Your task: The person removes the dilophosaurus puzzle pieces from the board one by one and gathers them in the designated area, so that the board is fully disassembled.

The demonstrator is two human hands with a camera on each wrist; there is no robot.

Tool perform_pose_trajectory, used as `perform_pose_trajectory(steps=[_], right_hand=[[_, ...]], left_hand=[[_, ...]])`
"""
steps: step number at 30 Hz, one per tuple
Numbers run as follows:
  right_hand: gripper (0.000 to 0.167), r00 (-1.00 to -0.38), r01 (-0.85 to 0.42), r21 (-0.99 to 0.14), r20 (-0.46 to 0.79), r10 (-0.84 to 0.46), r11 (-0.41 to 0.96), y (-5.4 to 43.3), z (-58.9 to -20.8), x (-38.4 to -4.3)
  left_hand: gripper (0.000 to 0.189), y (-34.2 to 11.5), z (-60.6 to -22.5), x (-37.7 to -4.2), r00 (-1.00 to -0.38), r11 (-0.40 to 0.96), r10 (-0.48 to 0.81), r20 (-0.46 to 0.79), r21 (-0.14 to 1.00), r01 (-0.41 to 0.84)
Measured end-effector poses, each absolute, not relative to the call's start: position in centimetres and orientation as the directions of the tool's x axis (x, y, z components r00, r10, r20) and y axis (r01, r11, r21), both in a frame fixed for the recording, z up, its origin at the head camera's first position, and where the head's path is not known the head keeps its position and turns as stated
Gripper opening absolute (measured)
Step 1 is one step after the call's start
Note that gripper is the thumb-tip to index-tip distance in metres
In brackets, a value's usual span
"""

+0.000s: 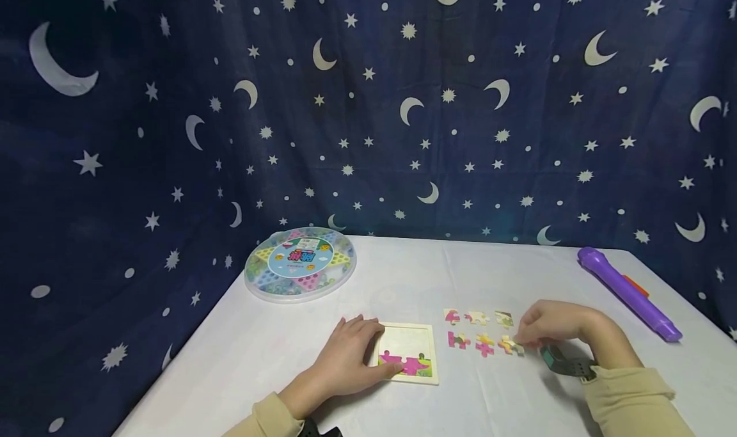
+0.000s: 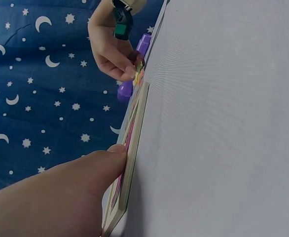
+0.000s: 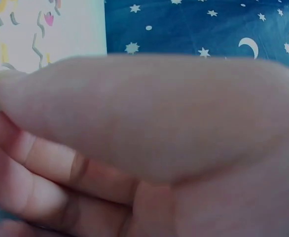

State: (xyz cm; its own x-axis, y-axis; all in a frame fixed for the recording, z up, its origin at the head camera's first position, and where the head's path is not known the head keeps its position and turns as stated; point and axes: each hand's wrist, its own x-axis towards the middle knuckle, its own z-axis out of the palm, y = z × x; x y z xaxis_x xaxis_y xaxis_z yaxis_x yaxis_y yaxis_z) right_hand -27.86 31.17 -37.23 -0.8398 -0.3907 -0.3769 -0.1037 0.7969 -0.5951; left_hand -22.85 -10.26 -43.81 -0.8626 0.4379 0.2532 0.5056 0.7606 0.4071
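Note:
My left hand (image 1: 348,355) rests on the left side of a square wooden puzzle board (image 1: 434,360), thumb lying across its lower part and fingers at the upper left corner. Pink and green fitted pieces (image 1: 416,365) fill the board's near strip; bare wood shows above. To the right, my right hand (image 1: 553,322) pinches a yellow-and-green puzzle piece (image 1: 511,345) between thumb and fingertips, low over the table. In the right wrist view the thumb (image 3: 134,113) covers most of that piece. Several loose puzzle pieces (image 1: 485,345) lie in two rows beside the hand.
A round clear case (image 1: 301,264) with a colourful star board stands at the back left of the white table (image 1: 403,277). A purple stick-like toy (image 1: 630,293) with an orange part lies at the right. A dark curtain with moons and stars (image 1: 391,187) hangs behind.

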Motion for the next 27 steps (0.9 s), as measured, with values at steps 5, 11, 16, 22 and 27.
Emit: perform_pose_trajectory(steps=[5,11,16,22,27], right_hand=[[0.028,-0.865,-0.083,-0.55,-0.375,-0.334,0.831,31.26,-37.28,-27.81],[0.028,-0.876,-0.074,-0.517,-0.374,-0.303,0.852,31.18,-37.13,-27.84],[0.029,-0.881,-0.056,-0.505,-0.382,-0.28,0.862,30.99,-37.0,-27.71],[0.027,-0.882,-0.064,-0.508,-0.374,-0.287,0.859,30.85,-37.12,-27.69],[0.027,-0.88,-0.092,-0.508,-0.361,-0.309,0.857,30.83,-37.15,-27.69]], left_hand=[[0.075,-10.3,-43.86,-22.98,-0.852,0.763,0.444,0.276,0.382,0.521],[0.073,-10.31,-43.86,-23.05,-0.847,0.759,0.448,0.286,0.38,0.529],[0.074,-10.28,-43.89,-23.05,-0.852,0.758,0.447,0.274,0.39,0.523],[0.076,-10.4,-43.98,-23.03,-0.856,0.758,0.443,0.266,0.398,0.516],[0.076,-10.44,-44.1,-22.98,-0.851,0.758,0.448,0.274,0.389,0.524]])
